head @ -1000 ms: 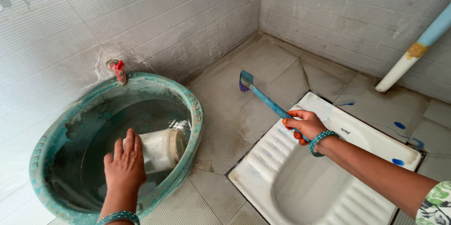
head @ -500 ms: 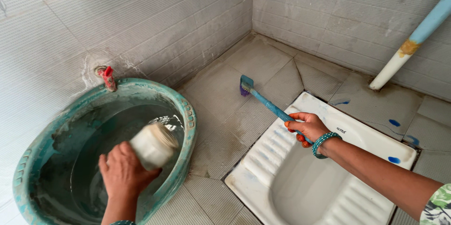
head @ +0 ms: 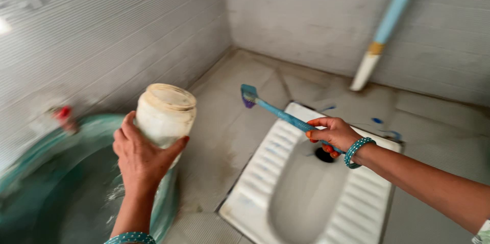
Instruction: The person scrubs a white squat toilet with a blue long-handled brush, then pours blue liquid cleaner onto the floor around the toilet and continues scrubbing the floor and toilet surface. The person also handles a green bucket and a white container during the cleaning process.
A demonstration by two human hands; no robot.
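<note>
Two hands are occupied: left hand (head: 139,158) has lifted the white jar (head: 165,115) from the green basin (head: 168,198), grip clenched around it; the blue brush (head: 286,115) is still clasped by the right hand (head: 332,134).

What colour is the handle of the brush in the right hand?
Blue; the brush handle shows clearly in the head view, gripped by the right hand.

Tiled bathroom: squat toilet (head: 306,193), water basin (head: 30,172), pipe (head: 388,24).

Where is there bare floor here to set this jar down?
Bare tile lies between the green tub and the squat toilet pan, and behind the pan toward the pipe. It is crowded by the brush and the tub's water.
</note>
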